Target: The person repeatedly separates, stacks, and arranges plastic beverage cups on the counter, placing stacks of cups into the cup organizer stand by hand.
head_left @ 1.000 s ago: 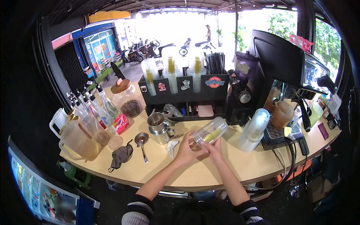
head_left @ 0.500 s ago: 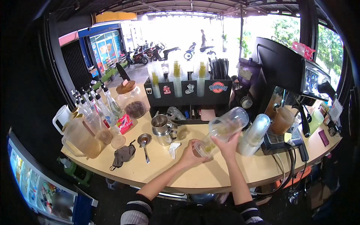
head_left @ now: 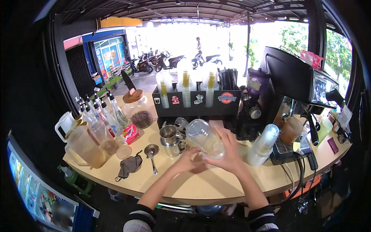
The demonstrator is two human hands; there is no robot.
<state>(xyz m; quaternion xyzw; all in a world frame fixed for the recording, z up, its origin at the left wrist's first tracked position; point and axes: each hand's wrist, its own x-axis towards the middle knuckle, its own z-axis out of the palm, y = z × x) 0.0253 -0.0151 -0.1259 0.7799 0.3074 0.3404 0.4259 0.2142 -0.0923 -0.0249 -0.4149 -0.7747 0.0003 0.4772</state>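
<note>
My right hand (head_left: 228,154) is wrapped round a clear plastic cup (head_left: 203,135), tilted with its base up to the left. Whether more cups are nested in it, I cannot tell. My left hand (head_left: 187,161) is just below the cup with its fingers apart; contact with the cup is unclear. Two stacked metal pitchers (head_left: 169,133) stand to the left of the cup. A spoon (head_left: 154,165) rests on a small metal dish (head_left: 151,149). Right of my right hand stands a stack of plastic cups (head_left: 263,145).
Syrup pump bottles (head_left: 116,106), a large plastic jug (head_left: 83,145) and a dark cloth mask (head_left: 130,166) occupy the left side. A black cup holder (head_left: 181,111) stands at the back. An espresso machine (head_left: 291,77) and grinder (head_left: 253,98) are at right.
The cup has turned from leaning right to leaning left and moved left. My left hand has come off its lower end. The white tissue by the pitchers is no longer visible.
</note>
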